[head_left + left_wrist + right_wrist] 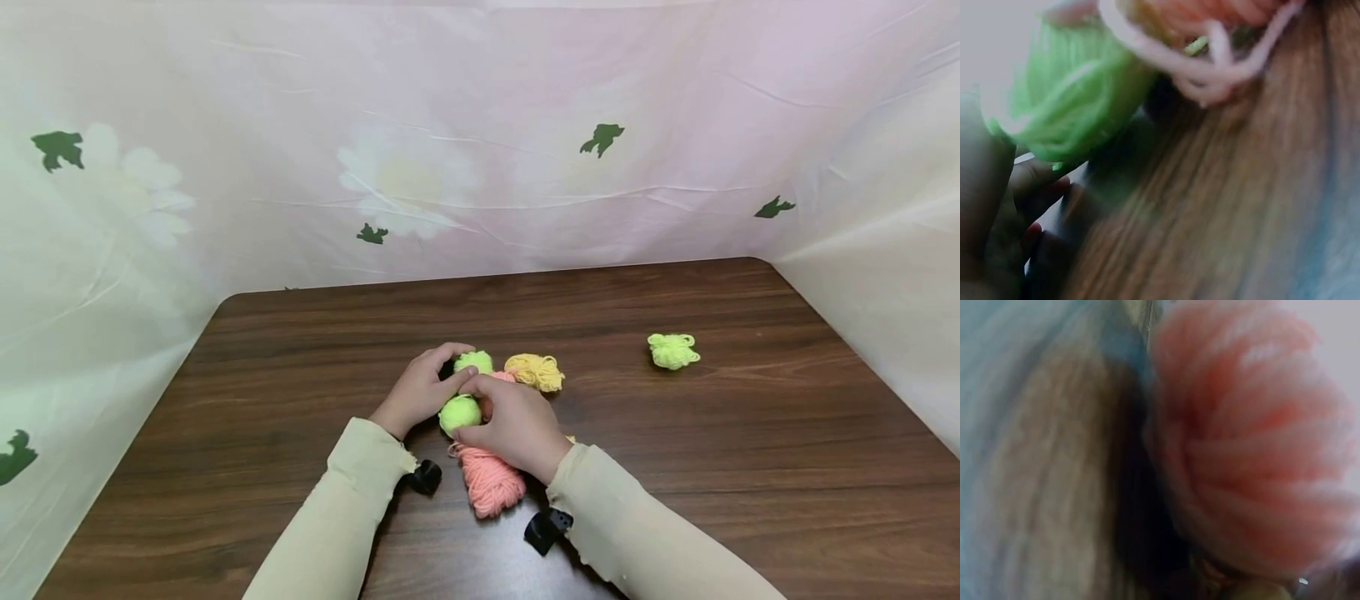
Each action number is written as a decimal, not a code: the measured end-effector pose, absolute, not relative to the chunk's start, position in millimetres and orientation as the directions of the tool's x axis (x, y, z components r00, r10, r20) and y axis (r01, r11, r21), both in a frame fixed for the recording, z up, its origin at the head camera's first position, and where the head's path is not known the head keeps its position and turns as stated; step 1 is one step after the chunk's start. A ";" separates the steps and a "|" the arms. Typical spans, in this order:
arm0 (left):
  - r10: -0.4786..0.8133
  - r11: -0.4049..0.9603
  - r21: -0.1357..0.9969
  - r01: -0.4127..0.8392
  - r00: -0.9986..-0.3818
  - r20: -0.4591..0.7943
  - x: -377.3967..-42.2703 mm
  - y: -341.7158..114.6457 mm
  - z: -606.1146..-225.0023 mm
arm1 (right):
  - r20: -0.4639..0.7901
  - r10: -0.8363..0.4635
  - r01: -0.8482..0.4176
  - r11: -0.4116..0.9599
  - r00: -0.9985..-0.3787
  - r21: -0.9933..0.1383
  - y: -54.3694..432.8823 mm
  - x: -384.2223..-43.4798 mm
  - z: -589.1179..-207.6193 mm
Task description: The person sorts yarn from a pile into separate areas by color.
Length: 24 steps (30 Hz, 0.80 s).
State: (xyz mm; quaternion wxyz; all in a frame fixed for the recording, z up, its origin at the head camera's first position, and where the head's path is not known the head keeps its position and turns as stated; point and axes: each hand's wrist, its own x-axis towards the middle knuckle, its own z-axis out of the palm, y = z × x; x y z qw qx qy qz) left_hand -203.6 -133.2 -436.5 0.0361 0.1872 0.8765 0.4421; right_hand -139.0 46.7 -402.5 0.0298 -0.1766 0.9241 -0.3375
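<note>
My left hand (426, 388) curls its fingers and thumb round a neon-green yarn ball (474, 361). Close in front of it, the right hand (521, 423) pinches another neon-green yarn ball (459, 415) between thumb and fingers. Beneath the right hand lies a pink yarn skein (491, 483), its rounded end large in the right wrist view. More pink yarn (504, 377) shows behind the right hand, mostly hidden by it. A loose pink strand (1235, 72) hangs beside a green ball (1079, 94) in the left wrist view.
A yellow yarn skein (535, 372) lies just beyond the right hand. Farther off to the right sits another neon-green yarn bundle (672, 351) with loose loops. The dark wood table (750, 467) is bordered at the back and sides by a floral cloth (480, 200).
</note>
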 end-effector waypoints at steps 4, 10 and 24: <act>0.366 0.533 0.791 0.302 -0.925 0.106 -205.0 -132.3 -436.5 | 0.065 -0.339 -0.292 0.677 -0.938 -0.675 49.2 -138.9 -402.0; 0.374 0.541 0.782 0.309 -0.921 0.105 -206.0 -133.1 -437.0 | 0.075 -0.324 -0.271 0.616 -0.943 -0.740 51.9 -137.7 -399.8; 0.372 0.564 0.769 0.300 -0.924 0.087 -205.8 -133.6 -436.8 | 0.135 -0.304 -0.283 0.520 -0.943 -0.806 63.4 -131.3 -387.6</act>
